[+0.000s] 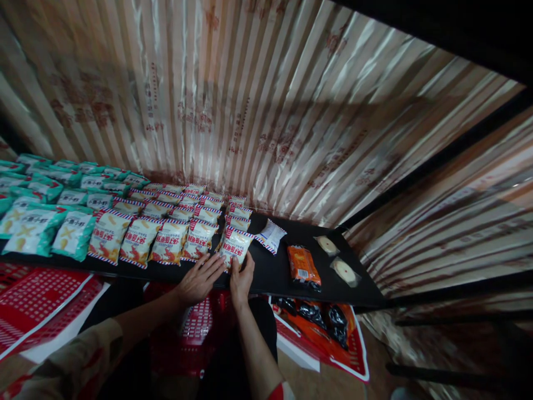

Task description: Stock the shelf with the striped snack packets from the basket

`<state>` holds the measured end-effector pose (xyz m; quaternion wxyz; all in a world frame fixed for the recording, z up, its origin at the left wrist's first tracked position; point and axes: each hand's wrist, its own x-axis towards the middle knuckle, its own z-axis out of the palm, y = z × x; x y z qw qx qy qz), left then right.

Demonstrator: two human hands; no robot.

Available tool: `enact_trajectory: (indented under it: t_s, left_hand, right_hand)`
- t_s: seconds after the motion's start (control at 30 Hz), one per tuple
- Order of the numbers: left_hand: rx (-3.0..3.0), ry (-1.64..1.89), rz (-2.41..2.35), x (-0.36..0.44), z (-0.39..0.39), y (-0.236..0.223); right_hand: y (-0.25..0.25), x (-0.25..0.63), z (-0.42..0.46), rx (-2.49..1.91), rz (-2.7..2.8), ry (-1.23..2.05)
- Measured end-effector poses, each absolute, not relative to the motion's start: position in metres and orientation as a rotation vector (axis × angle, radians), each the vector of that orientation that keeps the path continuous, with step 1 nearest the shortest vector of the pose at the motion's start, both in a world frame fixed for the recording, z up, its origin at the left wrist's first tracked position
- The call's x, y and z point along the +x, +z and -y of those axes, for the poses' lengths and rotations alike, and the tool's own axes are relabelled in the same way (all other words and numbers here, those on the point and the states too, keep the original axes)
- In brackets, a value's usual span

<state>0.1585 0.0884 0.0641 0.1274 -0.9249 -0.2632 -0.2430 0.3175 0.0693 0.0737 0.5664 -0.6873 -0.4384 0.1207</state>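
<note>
My right hand [242,280] holds the lower right side of a white-and-red snack bag [235,243] with a striped edge, thumb on its front. This bag stands at the front of the rightmost row of matching bags. My left hand [201,279] lies with fingers stretched out, its fingertips at the bag's lower left edge. Left of it, similar snack bags [169,241] stand upright in several rows on the black shelf [266,273]. One white snack bag [271,236] lies apart, to the right of the held one.
Teal snack bags [74,230] fill the shelf's left end. An orange packet [303,266] and two round pale items in clear wrap [345,272] lie at the right. Red baskets [41,300] stand below, one holding orange and black packets [318,319]. Striped plastic sheeting [233,100] hangs behind.
</note>
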Motion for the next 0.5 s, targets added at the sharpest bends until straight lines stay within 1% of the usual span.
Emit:
enact_trajectory:
  t_s: [0.13, 0.5]
  left_hand:
    - [-2.679, -0.744, 0.767, 0.157, -0.094, 0.063]
    - [-2.694, -0.664, 0.775, 0.155, -0.103, 0.081]
  right_hand:
    - [0.074, 0.309, -0.074, -1.574, 1.063, 0.265]
    - [0.064, 0.304, -0.084, -1.593, 1.149, 0.206]
